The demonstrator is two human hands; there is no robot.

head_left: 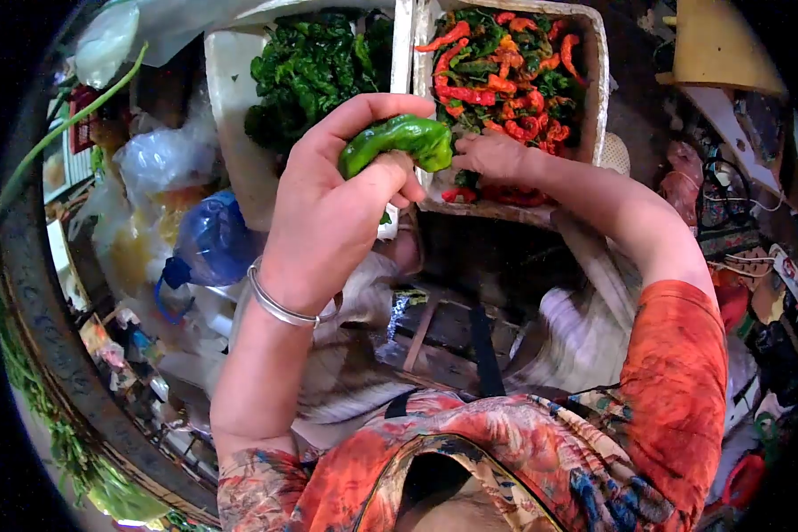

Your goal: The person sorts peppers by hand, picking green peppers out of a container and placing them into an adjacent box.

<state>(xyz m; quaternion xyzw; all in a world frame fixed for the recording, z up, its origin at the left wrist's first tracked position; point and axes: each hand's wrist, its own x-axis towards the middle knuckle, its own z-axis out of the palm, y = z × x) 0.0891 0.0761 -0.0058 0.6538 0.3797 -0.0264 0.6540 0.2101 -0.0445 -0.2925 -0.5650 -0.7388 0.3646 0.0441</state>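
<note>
My left hand [328,186] is closed around a glossy green pepper [397,144], held up above the gap between two white foam boxes. The thumb presses its underside and the fingers curl over the top. My right hand [492,158] reaches into the right box [601,89], its fingers bent down among red and green peppers [505,84]. Its fingertips are partly hidden, so what they grip does not show. The left box [230,115] holds a heap of dark green peppers [315,71], partly covered by my left hand.
A blue plastic jug [213,239] and crumpled clear bags [164,164] lie left of the boxes. A dark curved rim [71,390] with green stalks [66,443] beyond it runs along the left. Mixed clutter and a yellowish panel [723,49] stand at the right.
</note>
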